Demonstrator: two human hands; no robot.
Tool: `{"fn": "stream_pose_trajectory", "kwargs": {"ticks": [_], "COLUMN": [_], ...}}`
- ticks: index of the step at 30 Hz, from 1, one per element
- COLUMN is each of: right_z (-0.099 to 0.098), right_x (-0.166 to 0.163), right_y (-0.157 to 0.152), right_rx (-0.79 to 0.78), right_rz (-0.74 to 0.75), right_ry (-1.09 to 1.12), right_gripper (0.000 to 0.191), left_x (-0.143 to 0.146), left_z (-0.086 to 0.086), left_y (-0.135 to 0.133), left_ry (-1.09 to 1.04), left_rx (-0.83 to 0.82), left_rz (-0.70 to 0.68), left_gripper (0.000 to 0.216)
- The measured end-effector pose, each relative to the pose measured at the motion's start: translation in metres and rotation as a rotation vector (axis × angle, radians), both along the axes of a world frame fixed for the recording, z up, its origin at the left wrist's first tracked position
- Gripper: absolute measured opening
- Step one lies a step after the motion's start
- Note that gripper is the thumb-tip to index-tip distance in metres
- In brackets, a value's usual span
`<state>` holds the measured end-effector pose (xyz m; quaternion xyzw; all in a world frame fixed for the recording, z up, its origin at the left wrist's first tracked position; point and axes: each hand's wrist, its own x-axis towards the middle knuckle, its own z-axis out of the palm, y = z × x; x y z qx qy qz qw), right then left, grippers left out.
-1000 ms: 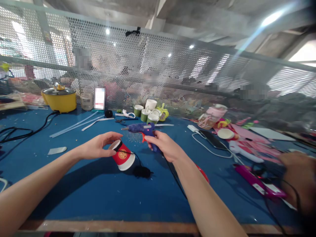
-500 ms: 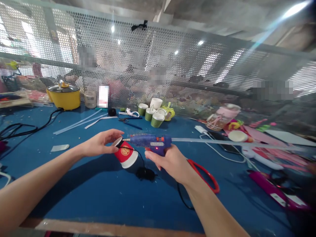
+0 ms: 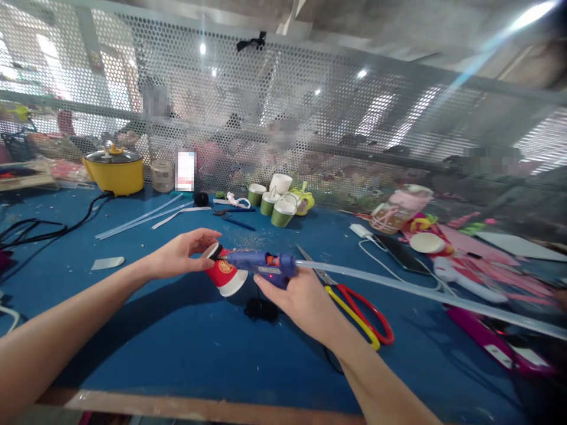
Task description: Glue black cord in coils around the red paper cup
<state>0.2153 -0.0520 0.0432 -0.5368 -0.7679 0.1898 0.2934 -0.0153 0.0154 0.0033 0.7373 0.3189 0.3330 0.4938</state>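
My left hand [image 3: 183, 254] grips the narrow end of a red paper cup [image 3: 218, 273], which lies tilted with its white band toward the lower right. The cup bears a gold round emblem, and a black strip shows at its narrow end. In my right hand [image 3: 312, 304] is a blue hot glue gun [image 3: 257, 261], its nozzle at the black strip; I cannot tell whether it touches. A long clear glue stick [image 3: 398, 280] sticks out of its back. Black yarn [image 3: 261, 309] rests on the table under the gun.
Scissors with red and yellow handles [image 3: 354, 314] lie beside my right wrist. Green and white cups [image 3: 283, 213] and pliers [image 3: 239, 223] stand or lie farther back. At left is a yellow electric pot [image 3: 117, 174]; at right, a phone [image 3: 403, 255] and a purple power strip [image 3: 491, 339].
My right hand has moved the glue gun slightly left and down, and its rear now tilts lower. More of the scissors shows. My left hand keeps its hold on the cup.
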Motion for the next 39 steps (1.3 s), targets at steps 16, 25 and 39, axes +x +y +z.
{"fn": "stream_pose_trajectory", "kwargs": {"ticks": [16, 25, 39], "right_z": [0.0013, 0.0030, 0.0017], "right_x": [0.0010, 0.0007, 0.0051], "right_y": [0.0016, 0.0001, 0.0044], "right_rx": [0.047, 0.032, 0.039], "right_rz": [-0.067, -0.062, -0.079], "right_ry": [-0.017, -0.008, -0.053], "right_gripper": [0.012, 0.014, 0.015], "left_x": [-0.0027, -0.0056, -0.0056], "left_z": [-0.0009, 0.0014, 0.0041], "left_y": [0.0005, 0.0015, 0.0005], "left_ry": [0.003, 0.026, -0.003], "left_rx": [0.015, -0.012, -0.047], "left_rz": [-0.036, -0.091, -0.157], "left_gripper": [0.051, 0.049, 0.046]}}
